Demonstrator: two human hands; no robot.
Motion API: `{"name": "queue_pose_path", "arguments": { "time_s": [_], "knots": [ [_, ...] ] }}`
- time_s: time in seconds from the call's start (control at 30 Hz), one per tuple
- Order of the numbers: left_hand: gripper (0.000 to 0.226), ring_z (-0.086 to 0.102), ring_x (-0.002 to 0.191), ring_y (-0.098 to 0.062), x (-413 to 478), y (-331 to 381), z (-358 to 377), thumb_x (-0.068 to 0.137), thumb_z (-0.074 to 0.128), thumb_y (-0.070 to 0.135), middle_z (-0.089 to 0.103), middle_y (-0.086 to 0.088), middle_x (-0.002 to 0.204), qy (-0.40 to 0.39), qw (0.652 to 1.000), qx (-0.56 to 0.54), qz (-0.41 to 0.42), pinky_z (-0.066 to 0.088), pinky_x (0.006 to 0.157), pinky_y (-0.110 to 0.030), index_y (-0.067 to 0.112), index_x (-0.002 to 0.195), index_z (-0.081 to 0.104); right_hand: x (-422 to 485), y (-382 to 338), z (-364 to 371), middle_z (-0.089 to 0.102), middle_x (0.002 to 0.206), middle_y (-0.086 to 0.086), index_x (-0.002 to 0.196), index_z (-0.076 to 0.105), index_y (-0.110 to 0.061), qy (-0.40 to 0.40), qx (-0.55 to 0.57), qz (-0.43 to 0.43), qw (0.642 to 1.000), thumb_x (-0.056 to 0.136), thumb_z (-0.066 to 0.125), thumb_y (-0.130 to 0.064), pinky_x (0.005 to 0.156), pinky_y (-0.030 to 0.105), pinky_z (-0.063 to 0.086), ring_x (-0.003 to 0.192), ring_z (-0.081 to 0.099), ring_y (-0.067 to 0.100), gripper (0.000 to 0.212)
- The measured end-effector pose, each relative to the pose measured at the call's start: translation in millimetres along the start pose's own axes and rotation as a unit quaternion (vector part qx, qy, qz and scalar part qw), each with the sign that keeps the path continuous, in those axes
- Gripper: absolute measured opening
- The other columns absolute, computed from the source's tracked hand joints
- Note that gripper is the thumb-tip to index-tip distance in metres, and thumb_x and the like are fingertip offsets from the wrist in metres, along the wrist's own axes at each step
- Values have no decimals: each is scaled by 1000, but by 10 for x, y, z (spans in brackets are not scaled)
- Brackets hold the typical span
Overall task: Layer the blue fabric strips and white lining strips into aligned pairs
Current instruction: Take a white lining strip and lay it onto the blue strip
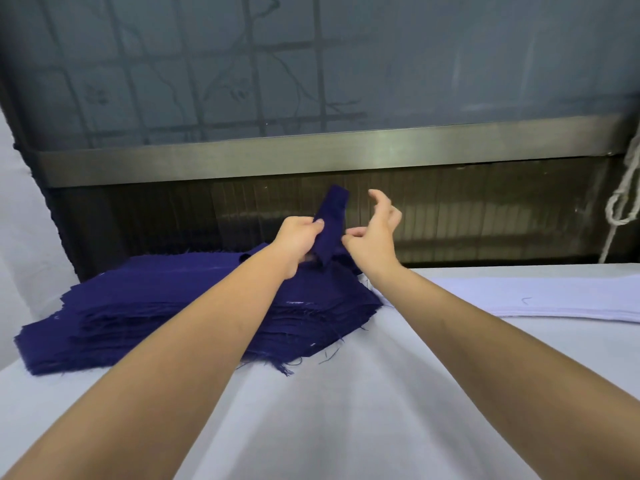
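Above the blue pile [156, 306], your left grip [299, 239] holds one strip [332, 216]; right grip [374, 237] wide; frayed threads [329, 355] may drag another.

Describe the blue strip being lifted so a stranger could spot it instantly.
On the white-covered table, find the big stack of blue strips on the left side. At its far right corner, the left hand pinches one blue strip. Unlike the flat-lying pile, this strip stands upright in the air, beside the right hand.
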State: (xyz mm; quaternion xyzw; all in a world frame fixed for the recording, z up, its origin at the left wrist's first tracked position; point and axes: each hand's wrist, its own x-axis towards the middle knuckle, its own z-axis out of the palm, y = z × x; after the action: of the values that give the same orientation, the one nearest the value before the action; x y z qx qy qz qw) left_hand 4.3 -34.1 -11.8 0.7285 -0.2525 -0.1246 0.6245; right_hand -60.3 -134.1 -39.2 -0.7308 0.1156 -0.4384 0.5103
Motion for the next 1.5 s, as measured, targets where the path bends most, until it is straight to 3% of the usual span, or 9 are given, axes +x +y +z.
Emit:
{"name": "queue_pose_path", "arguments": {
  "time_s": [0.1, 0.27, 0.43, 0.67, 0.9, 1.03, 1.27, 1.4, 1.5],
  "knots": [
    [13, 61, 92, -26, -11, 175, -19, 99, 45, 19, 64, -10, 98, 4, 984, -173, -40, 50, 81, -47, 13, 102, 57, -72, -8, 69, 23, 129, 3, 136, 29, -20, -31, -14, 37, 999, 74, 62, 7, 57, 11, 42, 78, 51, 14, 75],
    [30, 54, 116, -32, -61, 452, -28, 99, 46, 20, 57, -13, 125, -9, 921, -386, -52, 44, 87, -52, 9, 126, 45, -139, -62, 277, 24, 133, 5, 141, 21, -16, -86, -56, 62, 993, 75, 74, -14, 80, 23, 40, 96, 42, 12, 85],
    [36, 54, 114, -31, -196, 659, -1, 99, 45, 23, 55, -14, 130, -40, 884, -464, -41, 48, 77, -48, 11, 132, 42, -58, -182, 519, 42, 132, 11, 133, 36, -13, 43, 65, 160, 984, 91, 55, -18, 83, 45, 52, 89, 62, 33, 47],
    [29, 52, 120, -32, -317, 831, -123, 101, 41, 22, 54, -14, 129, -41, 854, -518, -6, 44, 89, -51, 8, 125, 45, 50, -49, 316, 49, 132, 11, 134, 40, -21, 144, 248, 315, 905, 94, 37, -10, 30, 15, 30, 47, 62, 22, 42],
    [32, 52, 120, -32, -424, 910, -163, 101, 39, 20, 54, -15, 130, -27, 836, -549, 11, 44, 91, -50, 7, 131, 43, 124, 41, -241, 55, 121, 14, 125, 56, -14, 252, 303, 325, 860, 91, 40, 0, 42, 29, 52, 59, 60, 35, 40],
    [30, 53, 119, -32, -474, 884, -196, 101, 40, 20, 54, -15, 129, -20, 827, -562, 17, 44, 93, -50, 7, 128, 43, 159, 106, -604, 57, 117, 9, 117, 59, -13, 272, 268, 302, 873, 89, 37, 1, 30, 16, 39, 76, 67, 42, 39],
    [33, 50, 123, -32, -591, 562, -145, 102, 38, 19, 52, -16, 132, 12, 835, -550, -20, 42, 97, -49, 5, 131, 42, -35, 224, -1300, 64, 109, 6, 108, 62, -18, 236, 94, 231, 939, 84, 32, 4, 31, 11, 30, 59, 67, 29, 44],
    [33, 55, 118, -31, -688, 261, -107, 102, 37, 15, 55, -17, 128, 60, 861, -500, -74, 44, 93, -47, 2, 132, 43, -285, 333, -1652, 56, 120, 1, 103, 66, -23, 155, -157, 125, 967, 83, 42, 3, 71, 31, 53, 77, 65, 23, 41],
    [16, 65, 88, -28, -810, -4, -95, 100, 42, 8, 63, -17, 104, 100, 904, -407, -89, 53, 74, -44, 0, 110, 51, -497, 402, -1967, 48, 121, -3, 106, 67, -21, 77, -376, 21, 923, 88, 50, -5, 77, 30, 40, 90, 51, 19, 30]
  ]
}}
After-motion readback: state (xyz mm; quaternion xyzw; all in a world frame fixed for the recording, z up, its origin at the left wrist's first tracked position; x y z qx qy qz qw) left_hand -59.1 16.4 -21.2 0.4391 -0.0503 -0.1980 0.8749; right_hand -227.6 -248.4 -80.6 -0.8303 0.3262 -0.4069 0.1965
